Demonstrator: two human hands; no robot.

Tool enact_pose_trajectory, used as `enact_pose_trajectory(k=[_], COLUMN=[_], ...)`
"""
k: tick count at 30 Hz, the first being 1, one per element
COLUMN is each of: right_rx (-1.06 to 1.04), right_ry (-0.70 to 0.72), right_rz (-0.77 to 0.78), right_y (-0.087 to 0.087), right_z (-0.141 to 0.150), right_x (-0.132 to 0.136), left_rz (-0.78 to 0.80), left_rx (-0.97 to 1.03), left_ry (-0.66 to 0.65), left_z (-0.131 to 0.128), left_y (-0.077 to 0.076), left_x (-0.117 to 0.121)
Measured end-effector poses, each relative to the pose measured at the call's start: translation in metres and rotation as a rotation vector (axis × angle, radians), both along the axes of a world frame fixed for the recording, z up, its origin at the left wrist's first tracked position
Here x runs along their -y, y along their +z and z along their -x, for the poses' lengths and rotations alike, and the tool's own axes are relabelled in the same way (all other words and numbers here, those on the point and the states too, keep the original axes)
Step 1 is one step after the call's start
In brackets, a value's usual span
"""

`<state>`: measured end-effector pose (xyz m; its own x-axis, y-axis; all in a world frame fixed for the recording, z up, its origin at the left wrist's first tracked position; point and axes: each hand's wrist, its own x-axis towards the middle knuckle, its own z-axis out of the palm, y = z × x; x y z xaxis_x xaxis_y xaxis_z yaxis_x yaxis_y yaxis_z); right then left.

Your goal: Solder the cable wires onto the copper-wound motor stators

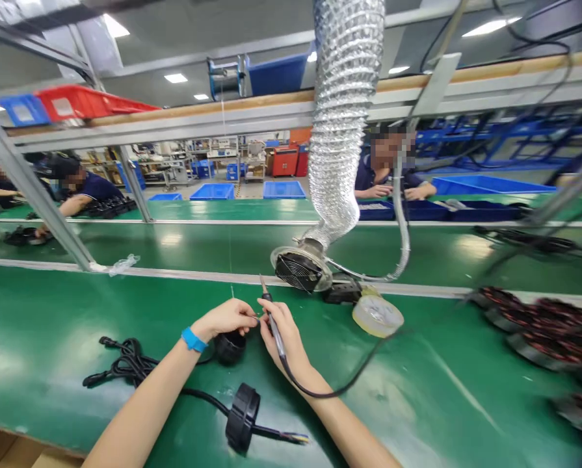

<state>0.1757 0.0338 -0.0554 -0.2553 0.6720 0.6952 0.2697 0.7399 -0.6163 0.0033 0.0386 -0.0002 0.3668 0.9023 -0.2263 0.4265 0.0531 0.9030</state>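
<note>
The right hand (285,337) grips a soldering iron (275,330) like a pen, its tip pointing up and away; the left hand (227,318), just beside it, has thumb and fingertips pinched around a small piece (257,318), too small to name. Beneath the left hand sits a black cup-shaped part (230,350), its inside mostly hidden. Whether any joint is made there cannot be told. Nearer, a black ring cap (242,419) already has its cable through it, but its coloured wire ends (295,438) lie loose, so that connection seems still undone. Left lies a bundled black cable (132,364); right, a roll of tape (378,316) and, farther right, copper-wound cores (544,331). On the far-left shelf stand a red bin (80,104) and a blue bin (25,110), contents hidden by their walls. On the far right, a dark blue tray (486,213) holds something pale, unclear.
</note>
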Motion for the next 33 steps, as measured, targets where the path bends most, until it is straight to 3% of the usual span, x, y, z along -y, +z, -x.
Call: enact_pose_trajectory(k=[11,22,33], right_rx=[-0.029,-0.046,-0.126], right_ry=[0.040,0.090,-0.056], right_rz=[0.062,0.180,0.214], right_y=[0.001,0.011,-0.003], right_z=[-0.001,-0.016,-0.010], right_x=[0.004,0.003,0.002], left_rz=[0.215,0.183,0.169], left_rx=[0.210,0.166,0.124], left_ry=[0.011,0.064,0.046], left_z=[0.001,0.001,0.000], left_y=[-0.012,-0.013,-0.015], left_x=[-0.008,-0.005,-0.003])
